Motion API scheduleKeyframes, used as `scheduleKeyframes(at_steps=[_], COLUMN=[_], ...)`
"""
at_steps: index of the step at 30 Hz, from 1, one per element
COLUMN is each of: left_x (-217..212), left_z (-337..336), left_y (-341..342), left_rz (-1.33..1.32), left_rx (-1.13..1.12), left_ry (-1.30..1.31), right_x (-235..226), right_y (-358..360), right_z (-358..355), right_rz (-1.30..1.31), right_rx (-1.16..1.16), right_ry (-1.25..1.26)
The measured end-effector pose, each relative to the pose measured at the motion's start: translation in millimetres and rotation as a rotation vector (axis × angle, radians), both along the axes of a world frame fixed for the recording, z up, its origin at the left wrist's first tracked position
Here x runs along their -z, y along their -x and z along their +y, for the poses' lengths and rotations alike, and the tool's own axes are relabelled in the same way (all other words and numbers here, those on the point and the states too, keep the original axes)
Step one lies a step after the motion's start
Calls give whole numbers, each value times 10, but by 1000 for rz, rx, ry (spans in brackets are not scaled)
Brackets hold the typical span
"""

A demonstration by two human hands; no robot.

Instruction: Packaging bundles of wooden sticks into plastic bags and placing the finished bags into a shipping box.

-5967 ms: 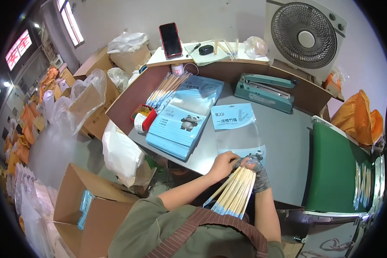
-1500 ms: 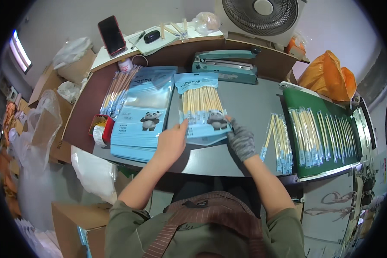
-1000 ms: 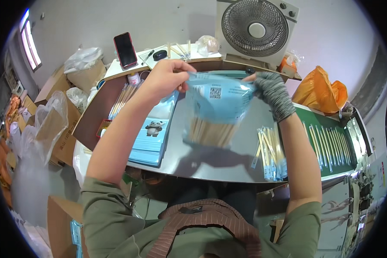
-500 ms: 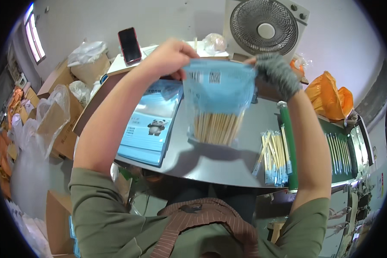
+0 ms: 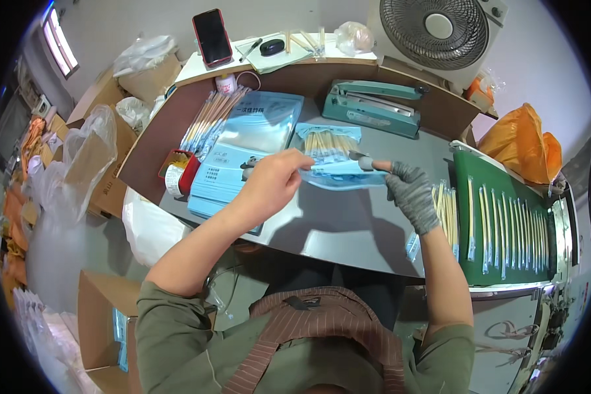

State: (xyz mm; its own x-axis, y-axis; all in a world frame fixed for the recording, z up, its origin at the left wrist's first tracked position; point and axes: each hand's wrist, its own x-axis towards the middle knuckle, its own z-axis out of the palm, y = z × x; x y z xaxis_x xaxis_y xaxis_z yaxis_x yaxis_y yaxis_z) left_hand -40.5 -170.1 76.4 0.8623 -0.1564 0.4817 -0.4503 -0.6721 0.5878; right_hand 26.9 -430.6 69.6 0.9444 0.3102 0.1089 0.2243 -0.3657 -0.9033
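The blue-and-clear chopstick bag (image 5: pixel 335 159) is over the middle of the table (image 5: pixel 322 220), its near end lifted between both hands. The bare left hand (image 5: pixel 276 180) has its fingers curled in, thumb and forefinger pinching the bag's near left corner. The right hand (image 5: pixel 410 194), in a grey glove with bare fingertips, grips the near right corner, lower fingers loosely bent.

The film looks thin, floppy and slick; the chopsticks (image 5: pixel 325 142) packed inside probably make the bag stiff along their length but fairly light. Holding both side edges, or the bundle through the film, seems surer than one corner alone.

Left of it, a stack of flat bags (image 5: pixel 243 141), seemingly unfilled, runs from near the table's far edge toward its near edge. By the left edge, a red holder (image 5: pixel 189 176) carries a white roll (image 5: pixel 175 180). Below the near left corner, a cardboard box (image 5: pixel 102 315) contains blue packets (image 5: pixel 120 338). Wrapped chopsticks (image 5: pixel 448 209) lie at the table's right edge, beside a green belt (image 5: pixel 467 164) bearing a row of more.
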Motion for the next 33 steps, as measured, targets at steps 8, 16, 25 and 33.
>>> scheduleKeyframes(at_steps=[8, 16, 25, 33], left_x=[-84, 1029, 1102, 1326], left_z=[-131, -1166, -722, -2293], left_y=[173, -466, -270, -906], left_rz=[-30, -171, 20, 179], left_rx=[-31, 332, 298, 381], left_ry=[-284, -290, -738, -207], right_x=[383, 1049, 1877, 1701], right_y=[212, 862, 2006, 1101], right_z=[-110, -221, -2073, -1989], right_rz=[178, -117, -542, -212], right_rx=[8, 3, 972, 661], right_ry=[-114, 168, 662, 593])
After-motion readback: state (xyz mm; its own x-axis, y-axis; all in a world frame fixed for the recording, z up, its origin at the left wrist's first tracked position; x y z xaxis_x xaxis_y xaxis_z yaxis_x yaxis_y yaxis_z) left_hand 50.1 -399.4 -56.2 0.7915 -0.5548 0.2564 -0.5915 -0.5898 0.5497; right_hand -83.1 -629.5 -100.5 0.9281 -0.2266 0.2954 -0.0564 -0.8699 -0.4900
